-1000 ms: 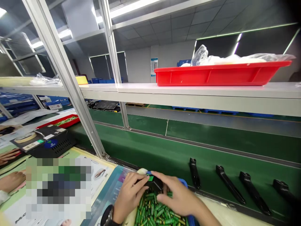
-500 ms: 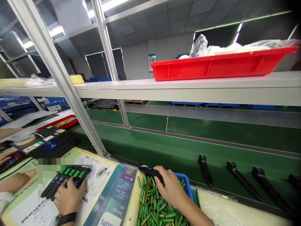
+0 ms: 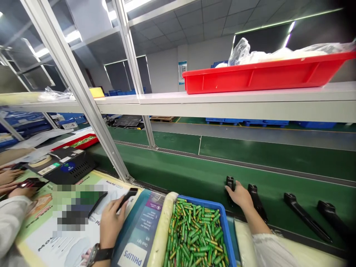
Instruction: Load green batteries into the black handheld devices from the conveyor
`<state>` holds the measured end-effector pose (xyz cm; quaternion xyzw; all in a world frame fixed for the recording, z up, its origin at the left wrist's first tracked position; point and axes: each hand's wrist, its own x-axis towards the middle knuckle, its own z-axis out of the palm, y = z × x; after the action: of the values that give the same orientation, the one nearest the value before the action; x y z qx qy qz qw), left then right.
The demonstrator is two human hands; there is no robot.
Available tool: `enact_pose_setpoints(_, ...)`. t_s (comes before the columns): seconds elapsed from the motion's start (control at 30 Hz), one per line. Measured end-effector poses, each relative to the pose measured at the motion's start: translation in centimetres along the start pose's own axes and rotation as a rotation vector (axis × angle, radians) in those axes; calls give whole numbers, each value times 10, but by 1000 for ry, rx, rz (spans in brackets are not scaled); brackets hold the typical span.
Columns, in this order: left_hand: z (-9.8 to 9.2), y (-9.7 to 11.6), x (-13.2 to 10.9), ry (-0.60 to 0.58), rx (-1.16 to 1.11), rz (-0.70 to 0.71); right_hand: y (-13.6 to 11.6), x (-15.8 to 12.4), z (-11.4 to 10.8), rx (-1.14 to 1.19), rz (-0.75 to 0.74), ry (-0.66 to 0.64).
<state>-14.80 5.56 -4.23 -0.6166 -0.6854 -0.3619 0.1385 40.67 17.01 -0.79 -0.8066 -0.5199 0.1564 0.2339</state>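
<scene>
My left hand (image 3: 111, 222) is closed around a slim black handheld device (image 3: 128, 197) above the mouse-pad sheet. Over the green belt, my right hand (image 3: 241, 195) grips another long black handheld device (image 3: 230, 182), its upper end showing beyond the fingers. More black handheld devices (image 3: 302, 211) lie spaced along the belt to its right. On the sheet, left of my left hand, is a dark group of devices (image 3: 98, 204), mostly blurred out. Between my hands stands a blue bin (image 3: 224, 218) full of green cylindrical batteries (image 3: 194, 230).
A padded cream roll (image 3: 161, 233) borders the bin's left side. Above runs a white shelf (image 3: 161, 107) with a red tray (image 3: 250, 79) of plastic bags. Metal posts (image 3: 111, 148) rise at the left. Another person's hands (image 3: 23, 189) work beside a black box (image 3: 69, 167).
My right hand has moved right from above the batteries onto the belt device. My left hand has left the row of devices, shifted right, and now holds one device. The belt devices have shifted right.
</scene>
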Motion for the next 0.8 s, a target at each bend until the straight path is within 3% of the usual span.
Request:
enact_pose_setpoints(0.07, 1, 44, 0, -17, -156, 172, -9, -12, 2, -39, 1, -16)
enact_pose_setpoints(0.13, 0, 91, -1, -60, -269, 350, -30, -42, 2, -10, -141, -60)
enact_pose_setpoints(0.23, -3, 151, -4, -140, -367, 542, -73, -104, 1, 213, -684, -336)
enact_pose_setpoints(0.27, -3, 164, -5, -163, -392, 575, -85, -124, 2, 281, -859, -458)
enact_pose_setpoints(0.33, -2, 175, -8, -200, -421, 576, -102, -153, 3, 338, -1050, -532)
enact_pose_setpoints(0.43, 7, 151, -9, -202, -376, 381, -102, -169, 4, 338, -1031, -282)
enact_pose_setpoints(0.53, 18, 89, -4, -78, -232, 118, -87, -163, 10, 478, -950, 105)
enact_pose_setpoints(0.6, 21, 43, 0, -3, -59, 4, -83, -159, 19, 531, -929, 221)
enact_pose_setpoints(0.63, 20, 22, 2, 8, 49, -52, -84, -158, 24, 500, -928, 175)
enact_pose_setpoints(0.73, 8, -30, 5, 8, 362, -236, -96, -156, 30, 322, -829, -134)
enact_pose_setpoints(0.8, -5, -57, 6, -5, 514, -328, -101, -151, 23, 352, -682, -183)
